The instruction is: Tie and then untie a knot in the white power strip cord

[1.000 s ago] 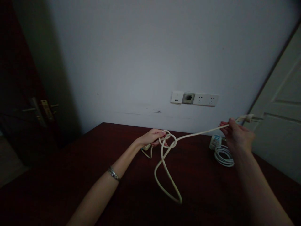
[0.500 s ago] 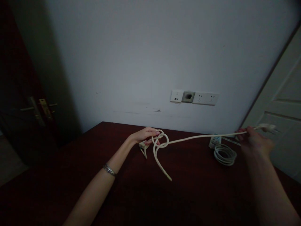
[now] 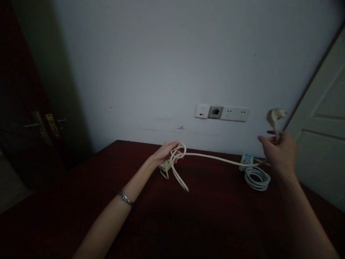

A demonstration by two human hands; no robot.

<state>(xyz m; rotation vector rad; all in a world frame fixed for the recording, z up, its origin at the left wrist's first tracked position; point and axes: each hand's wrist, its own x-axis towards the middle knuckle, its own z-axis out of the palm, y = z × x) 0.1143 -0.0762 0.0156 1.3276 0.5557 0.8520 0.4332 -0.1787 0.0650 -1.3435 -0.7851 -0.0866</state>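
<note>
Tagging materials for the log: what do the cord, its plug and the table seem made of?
Cord: likely flexible plastic or rubber sheathing; smooth, off-white, bending in round loops.
Plug: probably moulded plastic; pale, with a ribbed neck.
Table: perhaps wood or veneer; flat, dark red top, but dim light leaves material and finish open.

Silvery bracelet (image 3: 125, 197) on left forearm (image 3: 107, 223), bare left hand (image 3: 164, 152), bare right hand (image 3: 283, 154)

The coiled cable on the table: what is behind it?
Behind the coiled cable is a white block with blue markings; the cream cord covers part of its front.
</note>
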